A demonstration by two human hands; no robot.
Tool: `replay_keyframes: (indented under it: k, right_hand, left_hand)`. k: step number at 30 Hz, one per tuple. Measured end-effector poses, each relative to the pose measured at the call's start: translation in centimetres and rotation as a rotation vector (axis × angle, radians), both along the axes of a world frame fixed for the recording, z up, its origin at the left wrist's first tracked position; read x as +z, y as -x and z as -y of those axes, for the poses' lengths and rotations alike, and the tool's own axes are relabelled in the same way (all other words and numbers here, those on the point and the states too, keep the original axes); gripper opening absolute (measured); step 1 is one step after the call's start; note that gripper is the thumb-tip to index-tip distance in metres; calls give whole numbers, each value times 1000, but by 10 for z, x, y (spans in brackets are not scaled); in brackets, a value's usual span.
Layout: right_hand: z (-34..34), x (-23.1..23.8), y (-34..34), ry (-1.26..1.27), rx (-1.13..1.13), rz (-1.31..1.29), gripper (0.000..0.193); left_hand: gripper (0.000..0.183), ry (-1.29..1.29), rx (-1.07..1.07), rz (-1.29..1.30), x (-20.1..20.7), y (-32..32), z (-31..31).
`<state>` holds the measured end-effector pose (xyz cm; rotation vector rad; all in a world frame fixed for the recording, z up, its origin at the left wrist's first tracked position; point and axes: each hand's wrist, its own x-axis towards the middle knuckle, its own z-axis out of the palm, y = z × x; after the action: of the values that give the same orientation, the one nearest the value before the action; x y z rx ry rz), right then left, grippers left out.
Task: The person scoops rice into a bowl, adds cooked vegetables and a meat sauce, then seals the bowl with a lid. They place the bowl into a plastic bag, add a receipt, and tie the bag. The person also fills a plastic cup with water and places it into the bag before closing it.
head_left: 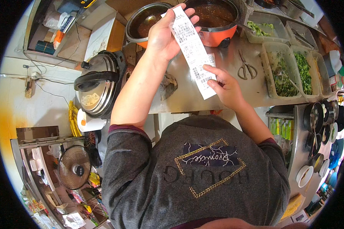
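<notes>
A long white printed paper receipt [188, 42] stretches slantwise between my two hands above the metal counter. Its upper end lies across the fingers of my left hand [165, 36], which is turned palm up and holds it. Lower down, the thumb and fingers of my right hand [226, 87] pinch the strip near its bottom end. A small second flap of paper [211, 59] shows at the strip's right edge. Just beyond my hands stand a dark-lined pot with a ladle [143, 24] and an orange cooker [214, 19], both with brown contents.
Scissors [247, 68] lie on the metal counter [233, 57]. Right of them are plastic tubs of chopped greens [281, 89]. A pressure cooker [97, 84] stands left of my left arm, with a fan [75, 166] lower left. Bowls and pans [313, 118] line the right side.
</notes>
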<state>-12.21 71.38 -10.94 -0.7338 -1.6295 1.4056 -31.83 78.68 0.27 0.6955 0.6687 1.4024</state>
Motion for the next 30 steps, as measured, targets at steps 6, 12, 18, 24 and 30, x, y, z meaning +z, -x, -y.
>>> replay_keyframes:
  k: [6,12,18,24,30]
  right_hand:
    - [5,-5,-9,-105,-23,151,47]
    - [13,-61,-29,-127,-1,370,52]
    - [-10,-168,-68,95,-194,742,51]
    - [-29,-197,-69,-27,-273,1006,50]
    - [8,-158,-17,-95,-151,809,42]
  left_hand:
    - [22,17,-91,134,-27,3,-13]
    - [41,332,131,-341,-95,-25,0]
    - [54,387,136,-413,-148,16,96]
    - [49,618,430,-483,-178,69,217]
    - [33,564,952,-552,-178,136,326]
